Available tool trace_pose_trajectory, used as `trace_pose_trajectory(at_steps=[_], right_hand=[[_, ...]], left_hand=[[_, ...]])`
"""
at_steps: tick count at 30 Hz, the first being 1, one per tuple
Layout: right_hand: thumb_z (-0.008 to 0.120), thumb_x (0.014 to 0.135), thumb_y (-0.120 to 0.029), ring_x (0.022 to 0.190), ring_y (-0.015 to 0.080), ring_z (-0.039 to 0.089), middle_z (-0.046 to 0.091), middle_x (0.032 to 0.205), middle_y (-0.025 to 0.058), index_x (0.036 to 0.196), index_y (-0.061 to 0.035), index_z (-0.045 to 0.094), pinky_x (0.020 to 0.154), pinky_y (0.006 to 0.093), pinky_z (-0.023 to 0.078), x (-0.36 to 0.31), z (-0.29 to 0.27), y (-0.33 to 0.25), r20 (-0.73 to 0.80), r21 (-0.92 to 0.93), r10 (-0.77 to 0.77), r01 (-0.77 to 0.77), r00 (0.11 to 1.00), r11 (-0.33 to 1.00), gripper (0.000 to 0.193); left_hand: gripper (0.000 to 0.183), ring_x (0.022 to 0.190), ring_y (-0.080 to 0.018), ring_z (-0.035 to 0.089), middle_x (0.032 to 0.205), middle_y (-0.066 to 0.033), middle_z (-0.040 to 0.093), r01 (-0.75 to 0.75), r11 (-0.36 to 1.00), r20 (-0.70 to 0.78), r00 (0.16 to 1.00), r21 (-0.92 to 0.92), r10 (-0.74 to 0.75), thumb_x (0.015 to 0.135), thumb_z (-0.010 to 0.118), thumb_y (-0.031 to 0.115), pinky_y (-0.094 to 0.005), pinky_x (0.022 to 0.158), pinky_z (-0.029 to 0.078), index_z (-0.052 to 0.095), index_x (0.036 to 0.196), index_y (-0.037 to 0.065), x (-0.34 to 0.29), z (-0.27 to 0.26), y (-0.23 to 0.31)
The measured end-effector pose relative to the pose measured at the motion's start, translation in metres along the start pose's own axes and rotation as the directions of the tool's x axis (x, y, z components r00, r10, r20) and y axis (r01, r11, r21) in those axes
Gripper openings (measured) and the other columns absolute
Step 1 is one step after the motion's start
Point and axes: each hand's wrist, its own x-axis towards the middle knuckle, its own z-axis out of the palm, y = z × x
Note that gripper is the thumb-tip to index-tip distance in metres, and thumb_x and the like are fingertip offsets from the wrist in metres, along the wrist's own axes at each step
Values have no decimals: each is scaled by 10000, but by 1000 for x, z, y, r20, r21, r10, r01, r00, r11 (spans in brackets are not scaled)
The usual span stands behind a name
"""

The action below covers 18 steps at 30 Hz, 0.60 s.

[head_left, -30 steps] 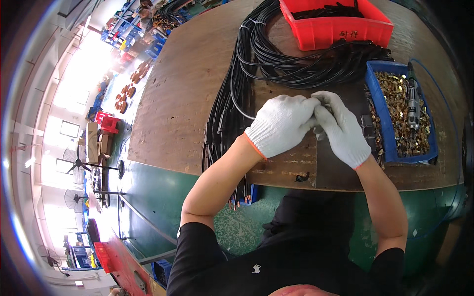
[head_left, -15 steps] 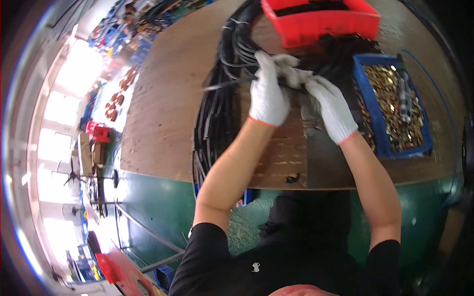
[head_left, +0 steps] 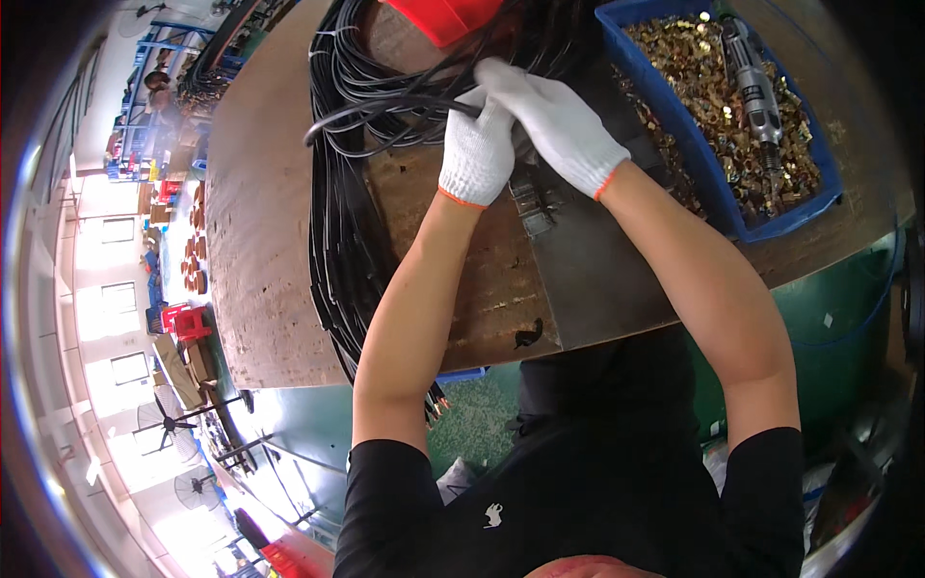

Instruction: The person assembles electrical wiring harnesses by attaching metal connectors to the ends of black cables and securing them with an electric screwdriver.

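Observation:
My left hand (head_left: 479,154), in a white knitted glove, is closed around a black cable (head_left: 361,114), whose loop bulges out to the left. My right hand (head_left: 568,130), gloved the same way, overlaps the left fingertips. Its fingers are bent together and slightly blurred, and whatever is between them is hidden. Beneath and left of both hands lies a large bundle of black cables (head_left: 342,226), coiled at the far end and running toward the near table edge.
A blue tray (head_left: 713,178) of small brass-coloured metal pieces (head_left: 674,58) stands at right, with a grey cylindrical tool (head_left: 756,96) on top. A red bin (head_left: 448,17) sits at the far side. A small black scrap (head_left: 529,334) lies near the front edge of the brown table (head_left: 260,212).
My hands have come together, the right now over the left fingertips. The held cable has swung into a loop at left. The whole view has shifted.

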Motion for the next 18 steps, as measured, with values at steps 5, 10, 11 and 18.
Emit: trace_pose_trajectory(at_steps=[5, 10, 11, 18], right_hand=[[616, 1009, -636, 958, 287, 761, 808, 996, 145, 1117, -128, 843, 886, 361, 556, 7, 0, 6, -6, -121, 15, -16, 1000, 993, 567], [605, 1016, -597, 980, 338, 755, 807, 1014, 134, 1071, -147, 843, 881, 398, 561, 8, 4, 15, -14, -231, -128, 121, 992, 965, 512], [605, 1016, -597, 980, 338, 755, 807, 1014, 134, 1071, -147, 843, 881, 398, 561, 7, 5, 15, -6, -227, -147, 142, 989, 963, 512], [553, 1113, -332, 1108, 180, 698, 763, 1225, 120, 1310, -1, 710, 976, 323, 516, 1, -1, 27, -8, 77, -167, 167, 986, 983, 415]], left_hand=[[276, 871, -109, 677, 979, -38, 743, -55, 992, 18, 998, 112, 54, 1096, 587, 209, -279, 761, 547, 754, 1109, -10, 1, -4, -10], [250, 919, -107, 673, 986, -56, 762, -141, 990, -53, 989, 17, 142, 1110, 569, 149, -292, 802, 544, 746, 1077, -25, -3, 0, -23], [264, 928, -112, 672, 985, -73, 767, -173, 985, -74, 982, 5, 172, 1116, 523, 110, -300, 804, 544, 735, 1075, -41, -5, 2, -23], [555, 922, -162, 652, 989, -41, 711, -27, 982, -360, 928, 188, 94, 1144, 483, 495, -330, 821, 524, 709, 1109, -11, -50, -6, 18]])
